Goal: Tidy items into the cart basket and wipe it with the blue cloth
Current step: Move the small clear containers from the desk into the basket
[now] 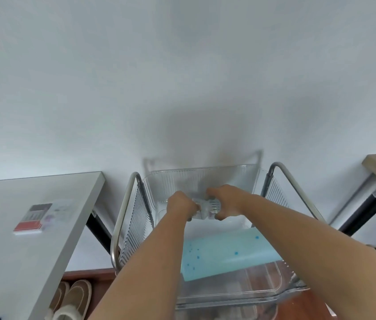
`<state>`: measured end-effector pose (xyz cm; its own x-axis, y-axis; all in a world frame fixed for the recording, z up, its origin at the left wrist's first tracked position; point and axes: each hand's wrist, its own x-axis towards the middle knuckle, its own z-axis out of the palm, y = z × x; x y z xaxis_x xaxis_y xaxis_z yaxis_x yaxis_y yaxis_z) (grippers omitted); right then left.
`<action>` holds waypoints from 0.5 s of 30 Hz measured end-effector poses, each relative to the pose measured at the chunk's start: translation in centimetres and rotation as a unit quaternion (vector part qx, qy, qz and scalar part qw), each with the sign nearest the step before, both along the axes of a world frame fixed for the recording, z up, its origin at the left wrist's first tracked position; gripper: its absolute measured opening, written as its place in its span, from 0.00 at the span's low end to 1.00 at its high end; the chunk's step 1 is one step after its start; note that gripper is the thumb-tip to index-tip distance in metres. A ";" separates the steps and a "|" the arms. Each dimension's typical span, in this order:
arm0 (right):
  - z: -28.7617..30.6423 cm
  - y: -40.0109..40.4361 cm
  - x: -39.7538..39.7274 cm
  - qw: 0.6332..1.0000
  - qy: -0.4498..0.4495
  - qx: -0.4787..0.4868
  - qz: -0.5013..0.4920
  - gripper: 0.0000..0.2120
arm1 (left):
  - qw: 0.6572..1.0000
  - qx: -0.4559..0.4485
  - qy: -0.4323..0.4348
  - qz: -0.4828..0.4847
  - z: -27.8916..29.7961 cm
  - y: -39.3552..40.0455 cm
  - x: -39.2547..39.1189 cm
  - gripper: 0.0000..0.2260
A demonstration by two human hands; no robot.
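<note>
While both bare forearms reach up from the bottom of the frame into the clear ribbed cart basket (205, 179) at centre, the left hand (181, 205) and the right hand (224, 200) meet over a small pale, blurred item (206, 207) held between them; each hand is curled closed on one end of it, the left on the left end, the right on the right end; what the item is cannot be told. Below the hands, in the lower centre and right of the basket, a light blue cloth (226, 252) with darker blue dots lies flat on the basket's floor, partly hidden by the left forearm; the basket sits between curved metal frame tubes (122, 211) at left and right. At the left of the frame a grey surface (20, 245) carries a red, black and white packet (33, 218) with a clear blurred packet just beside it; at the bottom left, under that surface, a pair of tan slippers (73, 299) rests on the wooden floor; a white wall fills the upper half.
</note>
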<state>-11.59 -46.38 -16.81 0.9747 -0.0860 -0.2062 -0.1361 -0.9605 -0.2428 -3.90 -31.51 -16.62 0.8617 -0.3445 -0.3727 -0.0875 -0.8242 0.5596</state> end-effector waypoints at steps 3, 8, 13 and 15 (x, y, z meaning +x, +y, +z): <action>-0.4 0.0 0.2 1.000 -0.010 0.006 -0.002 0.25 | 1.000 -0.022 -0.010 0.015 -0.2 0.2 0.2 0.10; -0.4 0.1 0.0 1.000 -0.012 0.024 -0.016 0.26 | 0.999 -0.033 0.027 -0.019 0.6 0.5 -0.4 0.17; -0.4 0.4 -0.1 0.999 -0.016 0.015 -0.031 0.25 | 0.998 -0.041 -0.010 -0.050 0.3 0.2 -0.8 0.27; -0.3 0.4 -0.1 0.999 -0.016 0.010 -0.041 0.24 | 0.997 -0.036 -0.027 -0.061 0.0 0.1 -0.9 0.26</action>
